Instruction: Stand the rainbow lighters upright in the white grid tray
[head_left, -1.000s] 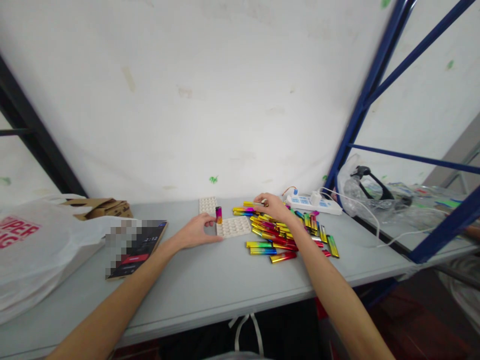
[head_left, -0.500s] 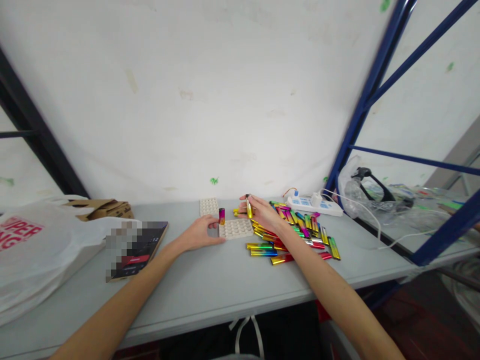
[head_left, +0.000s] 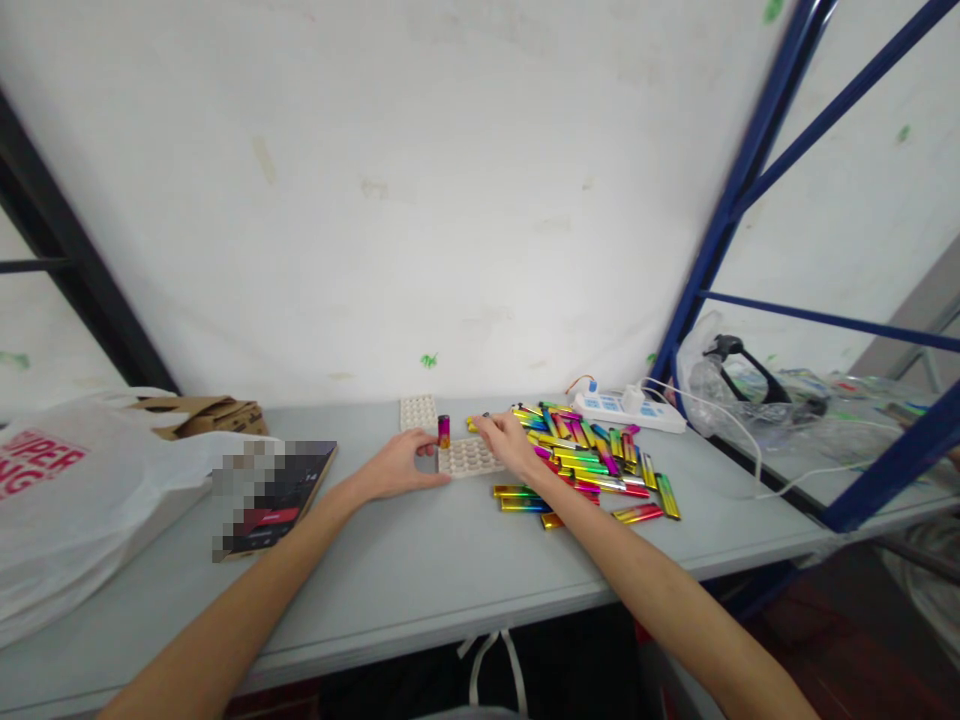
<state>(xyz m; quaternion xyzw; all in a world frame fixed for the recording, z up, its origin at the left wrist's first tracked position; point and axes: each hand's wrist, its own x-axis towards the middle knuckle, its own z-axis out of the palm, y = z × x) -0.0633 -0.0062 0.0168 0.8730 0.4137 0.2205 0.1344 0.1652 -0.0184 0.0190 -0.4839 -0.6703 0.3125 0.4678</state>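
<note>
My left hand (head_left: 409, 464) grips the left end of a cream tray (head_left: 469, 457) with rows of holes, thumb along the front edge and fingers behind. One lighter (head_left: 444, 432), purple over gold, stands upright at the tray's back left corner beside my fingertips. Over the back right part of the tray, my right hand (head_left: 508, 441) is pinched around a lighter, which my fingers mostly hide. A loose pile of shiny multicoloured lighters (head_left: 592, 460) lies just right of that hand, and my forearm covers some of them.
A second cream holed tray (head_left: 418, 411) lies behind, near the wall. A white power strip (head_left: 628, 410) with cables sits behind the pile. On the left are a phone-like dark screen (head_left: 289, 500) and a white plastic bag (head_left: 97, 500). A blue rack post (head_left: 739, 190) rises at right.
My right hand has moved a little left and down towards the tray, turning so the gold lighter it held upright is now mostly hidden. My left hand has stayed put.
</note>
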